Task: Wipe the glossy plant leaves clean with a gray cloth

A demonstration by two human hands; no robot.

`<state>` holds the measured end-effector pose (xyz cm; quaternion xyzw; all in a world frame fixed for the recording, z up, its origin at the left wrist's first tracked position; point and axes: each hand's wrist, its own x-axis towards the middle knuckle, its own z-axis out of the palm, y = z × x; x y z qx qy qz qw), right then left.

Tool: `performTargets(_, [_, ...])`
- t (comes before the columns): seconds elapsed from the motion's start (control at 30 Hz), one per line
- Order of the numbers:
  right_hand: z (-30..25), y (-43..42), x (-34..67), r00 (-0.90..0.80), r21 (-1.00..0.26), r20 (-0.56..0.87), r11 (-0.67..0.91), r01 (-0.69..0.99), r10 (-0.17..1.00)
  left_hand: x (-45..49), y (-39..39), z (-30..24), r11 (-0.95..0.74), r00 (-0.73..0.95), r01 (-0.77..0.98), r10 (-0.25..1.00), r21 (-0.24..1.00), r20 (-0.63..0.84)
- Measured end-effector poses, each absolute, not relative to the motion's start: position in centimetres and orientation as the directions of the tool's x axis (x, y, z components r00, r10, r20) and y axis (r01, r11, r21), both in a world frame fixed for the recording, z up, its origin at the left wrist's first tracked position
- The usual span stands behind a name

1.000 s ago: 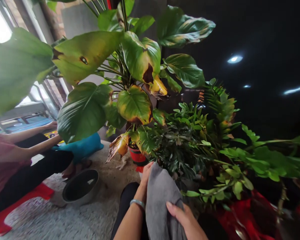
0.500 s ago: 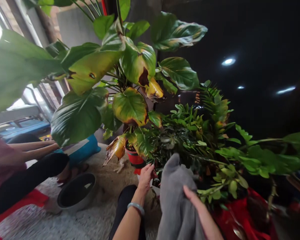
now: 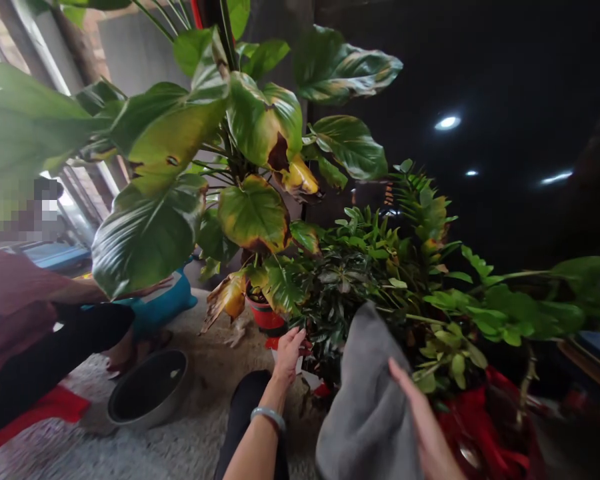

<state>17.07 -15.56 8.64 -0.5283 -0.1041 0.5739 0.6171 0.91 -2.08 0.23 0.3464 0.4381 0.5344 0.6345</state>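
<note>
My right hand [image 3: 420, 417] holds a grey cloth [image 3: 367, 393] up against the low dark-leaved plant [image 3: 350, 280], fingers pressed on the fabric. My left hand [image 3: 290, 350], with a bangle on the wrist, reaches to the left edge of that plant's foliage, near a small red pot [image 3: 265, 317]. Its fingers are bent around the leaves there, though I cannot make out a firm grip. A tall plant with big green and yellow-brown leaves [image 3: 253, 213] rises behind.
Another person in a dark red top [image 3: 10, 300] and black trousers crouches at the left. A dark round bowl [image 3: 147, 390] sits on the speckled floor beside a blue container [image 3: 167, 303]. Red pots [image 3: 485, 427] stand at the right. Ferny fronds [image 3: 480, 313] spread right.
My right hand has carried the grey cloth up and rightward onto the low plant. My left hand let go of the cloth and moved to the foliage. The view shifted slightly right.
</note>
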Motion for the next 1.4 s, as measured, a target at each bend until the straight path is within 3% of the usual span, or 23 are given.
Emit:
performTargets(0.13, [6.4, -18.1, 16.8, 0.29, -0.794, -0.44, -0.217, -0.568, 0.85, 0.8, -2.1, 0.5, 0.188, 0.032, -0.371, 0.981, 0.909, -0.19])
performTargets(0.23, [9.7, -17.9, 18.1, 0.315, -0.723, -0.471, -0.156, -0.674, 0.824, 0.9, -2.2, 0.7, 0.192, 0.029, -0.373, 0.98, 0.908, -0.195])
performTargets(0.37, [13.9, -15.6, 19.3, 0.484, -0.668, -0.492, 0.043, -0.743, 0.724, 0.9, -2.3, 0.7, 0.192, 0.032, -0.365, 0.981, 0.911, -0.193])
performTargets(0.47, [12.0, -14.9, 18.8, 0.429, -0.679, -0.533, -0.066, -0.732, 0.729, 0.9, -2.2, 0.7, 0.191, 0.033, -0.357, 0.981, 0.915, -0.192])
performTargets(0.57, [8.1, -16.2, 17.4, 0.347, -0.775, -0.482, -0.207, -0.596, 0.805, 0.9, -2.3, 0.8, 0.193, 0.027, -0.357, 0.98, 0.914, -0.196])
performTargets(0.7, [8.5, -18.0, 16.8, 0.355, -0.826, -0.423, -0.193, -0.53, 0.834, 1.0, -2.4, 1.1, 0.209, 0.018, -0.371, 0.976, 0.905, -0.218])
performTargets(0.77, [11.4, -17.8, 17.5, 0.442, -0.829, -0.38, -0.087, -0.553, 0.812, 1.0, -2.4, 1.2, 0.211, 0.01, -0.383, 0.975, 0.899, -0.224])
performTargets(0.87, [15.9, -16.1, 18.6, 0.674, -0.802, -0.256, 0.237, -0.549, 0.693, 1.0, -2.4, 1.1, 0.215, 0.015, -0.389, 0.974, 0.896, -0.227])
performTargets(0.93, [16.9, -14.8, 18.8, 0.718, -0.773, -0.236, 0.32, -0.547, 0.655, 1.0, -2.4, 1.0, 0.214, 0.023, -0.397, 0.975, 0.893, -0.223])
performTargets(1.03, [14.1, -14.1, 17.5, 0.52, -0.817, -0.309, 0.057, -0.573, 0.796, 1.0, -2.3, 0.9, 0.212, 0.026, -0.412, 0.975, 0.886, -0.221])
performTargets(1.1, [10.6, -14.8, 16.0, 0.344, -0.87, -0.329, -0.141, -0.473, 0.88, 1.0, -2.3, 0.7, 0.213, 0.025, -0.419, 0.975, 0.883, -0.223])
performTargets(1.23, [6.2, -16.9, 13.7, 0.324, -0.934, -0.299, -0.207, -0.29, 0.897, 0.9, -2.1, 0.3, 0.223, 0.037, -0.411, 0.973, 0.884, -0.229])
performTargets(1.4, [10.9, -15.8, 14.5, 0.494, -0.934, -0.275, -0.107, -0.342, 0.825, 1.0, -2.4, 0.6, 0.195, 0.04, -0.402, 0.98, 0.895, -0.196])
